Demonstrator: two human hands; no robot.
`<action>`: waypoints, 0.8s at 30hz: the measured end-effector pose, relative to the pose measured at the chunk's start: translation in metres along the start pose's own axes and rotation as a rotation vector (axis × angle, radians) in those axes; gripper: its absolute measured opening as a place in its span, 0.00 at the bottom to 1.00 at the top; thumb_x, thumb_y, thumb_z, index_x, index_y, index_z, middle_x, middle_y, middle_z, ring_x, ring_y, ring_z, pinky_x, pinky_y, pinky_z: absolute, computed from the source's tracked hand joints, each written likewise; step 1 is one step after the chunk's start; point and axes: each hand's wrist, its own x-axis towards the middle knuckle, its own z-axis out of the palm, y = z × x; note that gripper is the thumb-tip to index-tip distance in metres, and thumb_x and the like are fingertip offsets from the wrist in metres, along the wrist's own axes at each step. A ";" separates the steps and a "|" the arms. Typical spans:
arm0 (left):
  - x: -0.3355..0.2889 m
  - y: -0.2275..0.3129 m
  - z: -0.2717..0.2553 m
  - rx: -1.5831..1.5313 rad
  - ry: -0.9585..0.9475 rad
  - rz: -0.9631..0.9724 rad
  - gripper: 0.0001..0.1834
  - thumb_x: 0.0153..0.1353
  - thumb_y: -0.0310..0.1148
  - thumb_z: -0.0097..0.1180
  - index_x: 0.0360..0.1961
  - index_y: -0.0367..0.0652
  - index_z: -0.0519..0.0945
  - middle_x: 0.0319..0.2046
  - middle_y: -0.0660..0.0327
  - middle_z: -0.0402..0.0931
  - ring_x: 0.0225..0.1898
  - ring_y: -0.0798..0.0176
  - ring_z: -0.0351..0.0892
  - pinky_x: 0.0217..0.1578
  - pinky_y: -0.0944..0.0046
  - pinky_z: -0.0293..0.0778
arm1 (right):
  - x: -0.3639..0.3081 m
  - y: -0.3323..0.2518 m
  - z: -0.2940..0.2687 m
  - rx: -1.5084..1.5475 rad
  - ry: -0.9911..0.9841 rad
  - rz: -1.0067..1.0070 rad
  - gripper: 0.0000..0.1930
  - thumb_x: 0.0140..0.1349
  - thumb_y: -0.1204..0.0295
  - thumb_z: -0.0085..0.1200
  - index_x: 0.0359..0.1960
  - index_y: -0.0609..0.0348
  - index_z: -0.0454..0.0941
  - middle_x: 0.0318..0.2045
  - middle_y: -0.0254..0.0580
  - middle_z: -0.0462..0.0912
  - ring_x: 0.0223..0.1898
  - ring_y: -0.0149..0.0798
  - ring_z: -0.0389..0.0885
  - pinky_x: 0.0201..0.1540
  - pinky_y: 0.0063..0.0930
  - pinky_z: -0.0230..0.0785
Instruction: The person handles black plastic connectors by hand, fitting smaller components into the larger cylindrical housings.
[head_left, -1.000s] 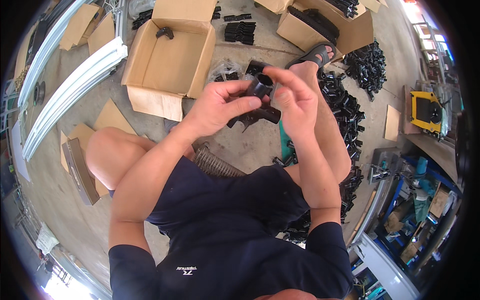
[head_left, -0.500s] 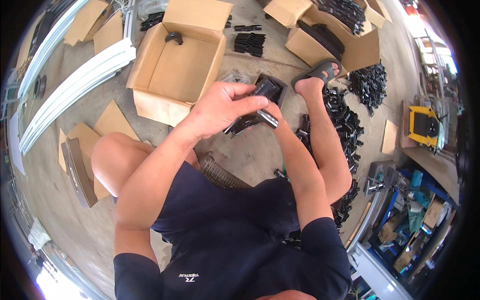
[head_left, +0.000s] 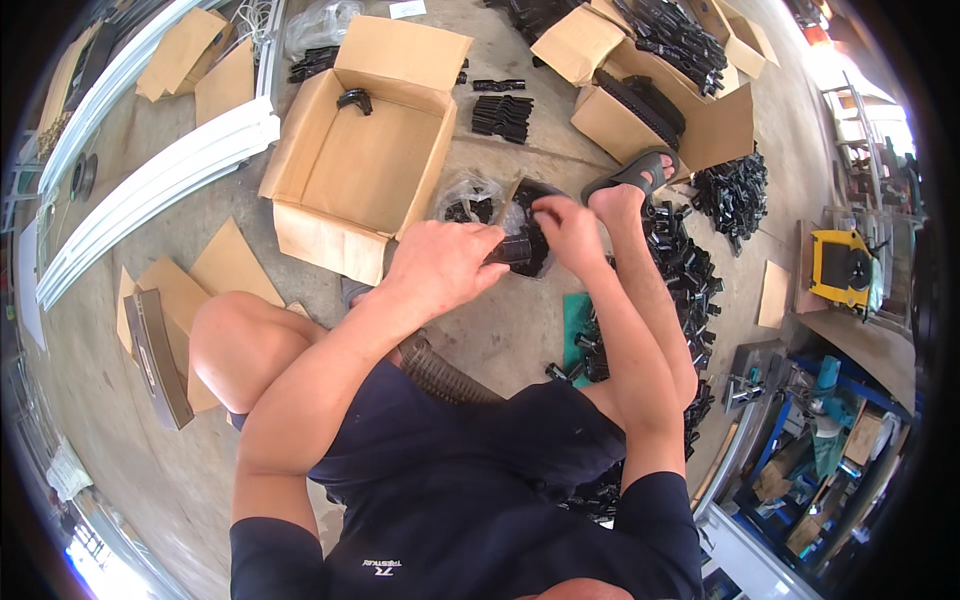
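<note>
My left hand [head_left: 445, 262] is closed round a glossy black plastic piece [head_left: 513, 250], whose end sticks out past the thumb and fingers. Just right of it, my right hand [head_left: 570, 234] reaches over the side of a small dark open box [head_left: 553, 190], fingers curled together. Whatever those fingertips hold, if anything, cannot be made out. Inside the small box lie shiny black contents, partly hidden by both hands. A clear plastic bag [head_left: 470, 190] with small black pieces touches the box's left side.
An open cardboard box [head_left: 370, 165] with one curved black part stands ahead left. Black parts [head_left: 502, 118] lie stacked beyond; loose black pieces [head_left: 690, 260] heap along my right leg. Another cardboard box [head_left: 615, 115] stands far right. White curved strips [head_left: 170, 185] lie left.
My hands, together around black pieces before, have moved apart. The left keeps a black piece; the right has shifted to the small box's right side. The view has tilted slightly.
</note>
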 end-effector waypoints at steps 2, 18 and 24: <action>0.003 0.004 0.001 0.028 0.002 0.004 0.20 0.60 0.46 0.66 0.49 0.48 0.83 0.42 0.62 0.87 0.39 0.53 0.86 0.35 0.54 0.81 | -0.010 -0.046 -0.040 0.241 0.101 0.147 0.09 0.63 0.74 0.60 0.44 0.61 0.85 0.37 0.45 0.87 0.38 0.41 0.87 0.45 0.34 0.78; 0.001 0.013 0.017 0.125 0.117 -0.041 0.20 0.53 0.39 0.69 0.47 0.48 0.84 0.37 0.62 0.87 0.36 0.55 0.87 0.32 0.54 0.80 | -0.053 -0.123 -0.052 0.025 0.227 -0.582 0.13 0.54 0.82 0.62 0.43 0.63 0.81 0.38 0.43 0.83 0.40 0.47 0.79 0.44 0.38 0.76; 0.002 0.010 0.019 0.105 0.165 -0.060 0.18 0.53 0.39 0.69 0.45 0.48 0.84 0.34 0.60 0.87 0.36 0.54 0.87 0.33 0.54 0.80 | -0.048 -0.120 -0.043 -0.039 0.257 -0.635 0.16 0.49 0.81 0.61 0.43 0.64 0.80 0.38 0.44 0.82 0.40 0.47 0.78 0.45 0.38 0.75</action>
